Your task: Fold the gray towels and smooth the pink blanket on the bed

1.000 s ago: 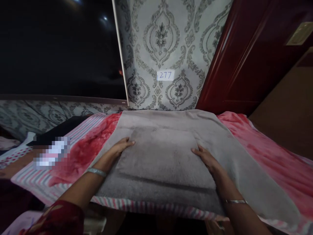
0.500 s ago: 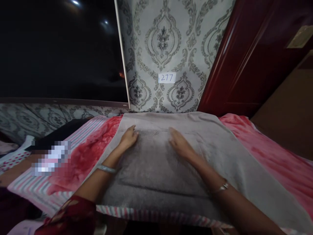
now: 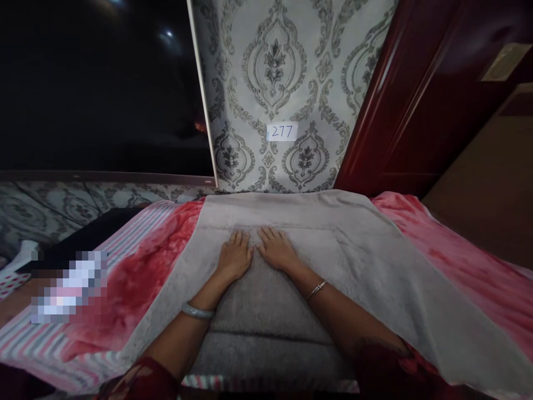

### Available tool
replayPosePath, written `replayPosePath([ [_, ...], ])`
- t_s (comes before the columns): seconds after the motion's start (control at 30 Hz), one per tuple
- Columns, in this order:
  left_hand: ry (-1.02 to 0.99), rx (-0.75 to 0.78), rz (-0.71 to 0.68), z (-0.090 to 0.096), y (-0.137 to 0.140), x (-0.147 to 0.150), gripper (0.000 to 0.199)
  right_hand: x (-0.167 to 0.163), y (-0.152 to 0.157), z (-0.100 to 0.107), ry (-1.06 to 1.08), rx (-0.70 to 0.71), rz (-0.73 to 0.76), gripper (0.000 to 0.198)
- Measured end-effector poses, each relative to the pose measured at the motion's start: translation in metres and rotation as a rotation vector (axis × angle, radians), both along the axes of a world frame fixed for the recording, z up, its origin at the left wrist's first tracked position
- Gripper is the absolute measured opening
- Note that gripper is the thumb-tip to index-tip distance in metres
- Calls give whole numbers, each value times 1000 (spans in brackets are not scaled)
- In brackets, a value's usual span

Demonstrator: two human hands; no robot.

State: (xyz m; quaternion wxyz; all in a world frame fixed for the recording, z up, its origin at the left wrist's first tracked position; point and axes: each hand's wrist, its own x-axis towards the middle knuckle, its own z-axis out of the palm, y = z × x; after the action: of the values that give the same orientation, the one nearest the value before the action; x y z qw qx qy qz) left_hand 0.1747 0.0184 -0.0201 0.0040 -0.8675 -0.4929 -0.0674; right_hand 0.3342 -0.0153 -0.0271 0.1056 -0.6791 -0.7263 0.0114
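A striped cloth [image 3: 37,341] is covering the surface and hiding what it is made of; its stripes are showing along the left edge and in a strip at the front edge. Red plush [image 3: 160,258] is lying over the stripes on the left and is showing again towards the right edge. Between these, a grey cloth [image 3: 383,300] is spreading from the back edge towards the front. On its middle a flat grey rectangle [image 3: 272,303] is lying, perhaps a fold. Near the left edge a pixelated thing [image 3: 69,294] is resting.
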Motion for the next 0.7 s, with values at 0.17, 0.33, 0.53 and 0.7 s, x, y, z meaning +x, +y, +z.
replayPosePath([
  [0.17,-17,-30,5,1,-1,0,58,54,-20,-1,-17,-15,-157,63],
  [0.33,-30,-33,-9,-1,0,0,59,119,-61,-15,27,-31,-366,62],
  [0.53,-56,-57,-30,3,4,2,59,164,-103,-22,145,-73,-461,63],
  [0.7,-40,-83,-44,25,-16,-6,58,110,-111,0,72,10,-357,59],
])
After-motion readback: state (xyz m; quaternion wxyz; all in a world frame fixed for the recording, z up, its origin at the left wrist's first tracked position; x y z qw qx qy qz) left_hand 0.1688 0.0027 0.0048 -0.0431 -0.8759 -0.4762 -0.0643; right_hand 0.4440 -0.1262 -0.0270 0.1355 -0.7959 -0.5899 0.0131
